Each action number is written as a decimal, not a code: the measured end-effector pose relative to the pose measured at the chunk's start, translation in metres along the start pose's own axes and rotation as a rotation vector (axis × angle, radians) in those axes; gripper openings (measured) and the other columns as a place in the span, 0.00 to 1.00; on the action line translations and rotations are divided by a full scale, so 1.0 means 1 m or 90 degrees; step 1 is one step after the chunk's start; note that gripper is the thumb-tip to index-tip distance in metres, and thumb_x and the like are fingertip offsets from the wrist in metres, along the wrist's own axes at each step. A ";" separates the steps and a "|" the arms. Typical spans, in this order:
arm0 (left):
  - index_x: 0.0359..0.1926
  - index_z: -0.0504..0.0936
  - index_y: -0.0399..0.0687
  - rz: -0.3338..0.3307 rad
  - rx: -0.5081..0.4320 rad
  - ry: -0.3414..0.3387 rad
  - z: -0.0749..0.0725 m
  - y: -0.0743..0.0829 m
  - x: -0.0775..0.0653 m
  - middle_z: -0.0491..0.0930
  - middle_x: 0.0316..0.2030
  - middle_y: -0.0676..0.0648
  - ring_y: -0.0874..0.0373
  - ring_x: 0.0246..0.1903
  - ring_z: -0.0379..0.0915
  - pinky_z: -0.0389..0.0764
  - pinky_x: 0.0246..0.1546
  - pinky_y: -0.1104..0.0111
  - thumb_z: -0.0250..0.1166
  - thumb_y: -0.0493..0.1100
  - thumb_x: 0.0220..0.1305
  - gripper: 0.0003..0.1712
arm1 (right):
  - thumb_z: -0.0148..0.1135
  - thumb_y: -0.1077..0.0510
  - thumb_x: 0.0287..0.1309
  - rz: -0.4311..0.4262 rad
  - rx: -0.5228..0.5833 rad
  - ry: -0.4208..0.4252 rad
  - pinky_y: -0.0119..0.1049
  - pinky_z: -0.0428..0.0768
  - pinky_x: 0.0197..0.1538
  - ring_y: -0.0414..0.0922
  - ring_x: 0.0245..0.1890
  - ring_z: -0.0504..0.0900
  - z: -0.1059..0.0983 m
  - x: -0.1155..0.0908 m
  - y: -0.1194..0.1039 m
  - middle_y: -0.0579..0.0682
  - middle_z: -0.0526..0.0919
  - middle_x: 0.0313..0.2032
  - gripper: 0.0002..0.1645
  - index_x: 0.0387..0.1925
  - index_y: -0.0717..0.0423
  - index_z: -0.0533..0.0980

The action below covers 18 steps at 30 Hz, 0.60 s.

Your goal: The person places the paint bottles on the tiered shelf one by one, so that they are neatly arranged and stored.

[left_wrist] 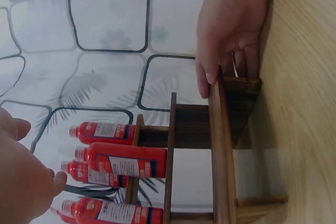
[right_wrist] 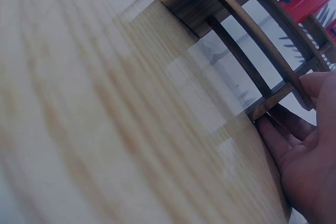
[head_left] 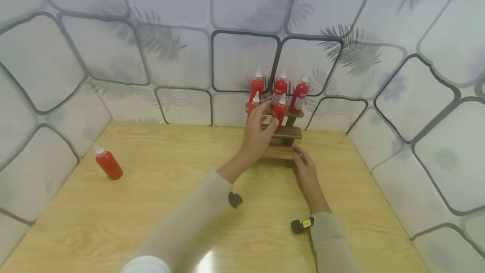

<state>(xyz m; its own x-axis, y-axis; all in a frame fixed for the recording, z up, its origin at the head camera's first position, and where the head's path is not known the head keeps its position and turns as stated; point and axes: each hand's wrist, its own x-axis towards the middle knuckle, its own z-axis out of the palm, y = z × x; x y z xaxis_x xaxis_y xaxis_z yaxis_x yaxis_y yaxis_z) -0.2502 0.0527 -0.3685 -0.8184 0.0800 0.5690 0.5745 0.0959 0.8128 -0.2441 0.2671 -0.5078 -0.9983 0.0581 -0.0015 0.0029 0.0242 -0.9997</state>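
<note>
A dark wooden stepped rack (head_left: 291, 132) stands against the back wall. Three red bottles with white nozzles stand on its top step (head_left: 281, 85), and two more on the middle step (head_left: 254, 103). My left hand (head_left: 260, 129) reaches up to the middle step, fingers loosely spread beside the right-hand bottle (head_left: 279, 113) there. In the left wrist view its fingertips (left_wrist: 56, 180) lie just off the bottles' nozzles and hold nothing. My right hand (head_left: 305, 167) grips the right end of the lowest step (left_wrist: 220, 145), thumb on the front edge, fingers (right_wrist: 286, 140) behind it.
One more red bottle (head_left: 108, 164) stands alone at the far left of the light wooden table (head_left: 182, 172). Tiled walls with leaf prints close in the table on three sides. A white rounded object (head_left: 145, 265) shows at the bottom edge.
</note>
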 end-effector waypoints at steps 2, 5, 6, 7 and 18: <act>0.72 0.66 0.47 -0.011 0.001 -0.006 -0.011 0.000 -0.008 0.69 0.65 0.41 0.49 0.65 0.68 0.72 0.68 0.60 0.61 0.40 0.71 0.31 | 0.49 0.53 0.77 0.001 -0.005 0.003 0.45 0.66 0.74 0.55 0.74 0.62 0.001 0.001 0.000 0.56 0.57 0.77 0.29 0.74 0.55 0.62; 0.71 0.66 0.45 -0.014 0.000 -0.019 -0.026 -0.001 -0.020 0.69 0.66 0.41 0.48 0.65 0.69 0.73 0.68 0.58 0.62 0.40 0.71 0.30 | 0.50 0.53 0.77 0.001 -0.012 0.012 0.44 0.67 0.74 0.54 0.74 0.63 0.002 0.001 -0.001 0.55 0.58 0.76 0.29 0.74 0.55 0.63; 0.71 0.66 0.43 -0.012 0.001 -0.019 -0.031 -0.002 -0.024 0.70 0.65 0.40 0.47 0.64 0.70 0.73 0.68 0.56 0.62 0.39 0.71 0.30 | 0.50 0.53 0.77 0.000 -0.011 0.014 0.44 0.67 0.74 0.54 0.74 0.63 0.002 0.001 -0.001 0.55 0.58 0.77 0.29 0.73 0.55 0.63; 0.71 0.67 0.41 -0.011 0.002 -0.019 -0.035 -0.004 -0.028 0.70 0.65 0.40 0.45 0.64 0.70 0.73 0.68 0.54 0.62 0.38 0.71 0.30 | 0.50 0.53 0.77 -0.001 -0.011 0.017 0.44 0.67 0.74 0.54 0.74 0.63 0.001 0.001 -0.001 0.55 0.57 0.77 0.29 0.73 0.55 0.63; 0.69 0.69 0.42 -0.059 0.000 -0.003 -0.103 -0.017 -0.078 0.69 0.65 0.39 0.46 0.64 0.69 0.72 0.67 0.48 0.63 0.35 0.69 0.28 | 0.49 0.51 0.77 -0.004 0.013 -0.013 0.41 0.67 0.73 0.55 0.75 0.61 -0.001 0.000 0.001 0.55 0.55 0.78 0.30 0.74 0.54 0.61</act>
<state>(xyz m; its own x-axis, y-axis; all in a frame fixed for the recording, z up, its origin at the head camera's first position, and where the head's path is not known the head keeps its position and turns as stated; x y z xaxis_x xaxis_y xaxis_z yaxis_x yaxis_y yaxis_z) -0.1972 -0.0571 -0.4140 -0.8683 0.0753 0.4903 0.4958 0.1034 0.8622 -0.2439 0.2679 -0.5092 -0.9993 0.0379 0.0051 -0.0049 0.0049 -1.0000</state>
